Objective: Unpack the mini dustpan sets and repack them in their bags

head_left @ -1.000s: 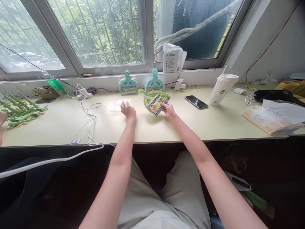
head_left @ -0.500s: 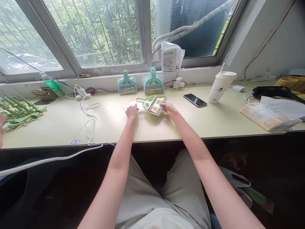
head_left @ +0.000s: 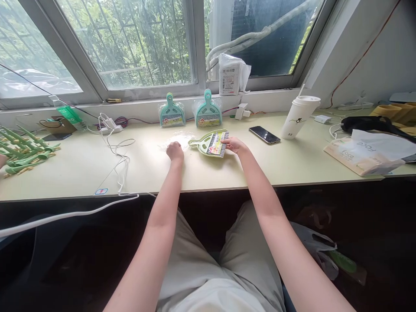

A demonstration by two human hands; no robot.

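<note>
My right hand (head_left: 234, 145) grips the bristle end of a small light-green dustpan and brush set (head_left: 204, 144) with a colourful label, its handle pointing left. My left hand (head_left: 175, 151) is closed left of the handle, fingers pinched at a crumpled clear plastic bag (head_left: 178, 138); the fingertips are partly hidden. The bag spreads over the desk beside the dustpan handle. Two more sets stand behind in clear wrappers: a teal dustpan set (head_left: 171, 113) and another teal dustpan set (head_left: 208, 113), both leaning against the sill wall.
To the right are a phone (head_left: 264, 134), a white lidded cup (head_left: 299, 118) with a straw and a tissue pack (head_left: 360, 156). White cables (head_left: 121, 160) run over the desk (head_left: 78, 173) at left, near green plastic pieces (head_left: 27, 151) and another person's hand (head_left: 2, 160).
My left hand has moved slightly left, away from the dustpan, and the clear bag now shows spread beside the handle. The dustpan set has shifted a little right in my right hand.
</note>
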